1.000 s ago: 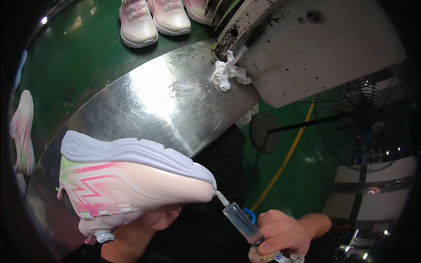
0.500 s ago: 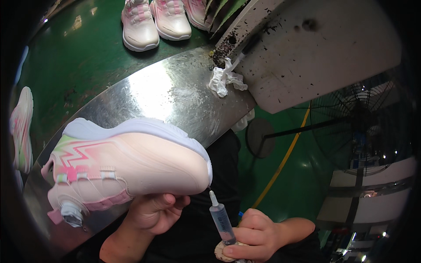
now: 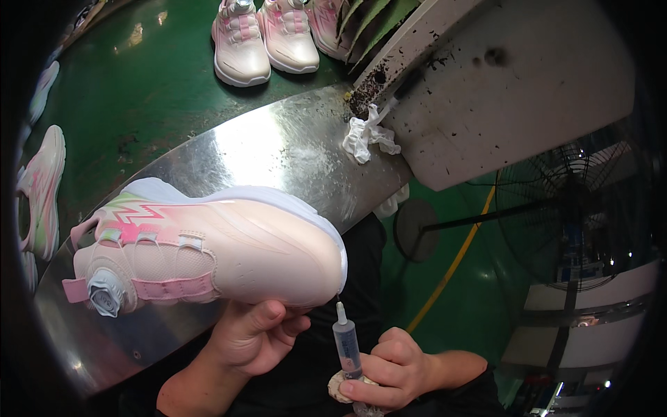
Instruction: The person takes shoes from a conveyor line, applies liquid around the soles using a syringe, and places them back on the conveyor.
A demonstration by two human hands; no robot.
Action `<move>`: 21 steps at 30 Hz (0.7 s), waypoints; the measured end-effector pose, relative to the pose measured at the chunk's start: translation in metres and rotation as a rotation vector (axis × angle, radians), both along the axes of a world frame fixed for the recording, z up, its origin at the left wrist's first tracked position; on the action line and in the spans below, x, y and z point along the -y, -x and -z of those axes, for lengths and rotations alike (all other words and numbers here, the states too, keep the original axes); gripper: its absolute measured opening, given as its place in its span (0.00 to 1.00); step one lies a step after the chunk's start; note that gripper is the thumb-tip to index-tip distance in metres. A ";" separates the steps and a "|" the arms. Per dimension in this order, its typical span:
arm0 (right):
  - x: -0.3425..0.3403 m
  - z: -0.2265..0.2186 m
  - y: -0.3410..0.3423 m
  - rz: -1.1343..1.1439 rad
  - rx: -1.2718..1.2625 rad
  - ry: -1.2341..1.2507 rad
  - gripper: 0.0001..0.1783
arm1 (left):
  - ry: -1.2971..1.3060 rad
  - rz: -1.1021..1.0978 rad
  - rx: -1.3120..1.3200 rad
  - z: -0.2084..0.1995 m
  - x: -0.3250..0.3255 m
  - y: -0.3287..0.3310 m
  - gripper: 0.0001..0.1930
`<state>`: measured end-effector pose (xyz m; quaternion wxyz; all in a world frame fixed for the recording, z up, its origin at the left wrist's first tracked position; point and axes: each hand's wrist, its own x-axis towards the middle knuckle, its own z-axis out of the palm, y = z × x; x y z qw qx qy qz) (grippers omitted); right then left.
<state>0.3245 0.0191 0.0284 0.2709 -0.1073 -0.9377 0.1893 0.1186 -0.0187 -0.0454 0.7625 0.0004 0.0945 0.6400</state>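
Well left of both hands, I am seeing a pink-and-green shoe [image 3: 47, 198] standing apart. Nearer in, the pale pink sneaker [image 3: 271, 247] is hovering over the metal table [image 3: 187, 163], just beyond the left hand [image 3: 253, 339], toe pointing right; since a second ago it is turning, now showing more of its dial and laces. The left hand is gripping it from below, some fingers hiding underneath. Between the hands, the syringe [image 3: 347, 349] is standing nearly upright, no longer slanting, its tip meeting the toe edge. The right hand [image 3: 390, 368] is pinching the barrel's lower end and a beige wad [image 3: 336, 386], sitting farther left than before.
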 end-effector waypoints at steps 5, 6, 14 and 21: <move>-0.001 0.002 -0.002 -0.003 0.023 -0.019 0.23 | 0.025 0.018 -0.064 -0.007 -0.003 0.000 0.22; 0.000 0.000 -0.001 -0.003 0.022 -0.021 0.23 | 0.035 0.021 -0.079 -0.008 -0.003 0.000 0.23; -0.003 -0.011 0.010 -0.020 -0.022 0.010 0.29 | 0.051 0.036 -0.075 -0.010 -0.004 0.003 0.23; -0.009 0.028 -0.025 0.113 -0.245 -0.091 0.35 | -0.011 0.086 0.100 0.016 0.007 0.013 0.20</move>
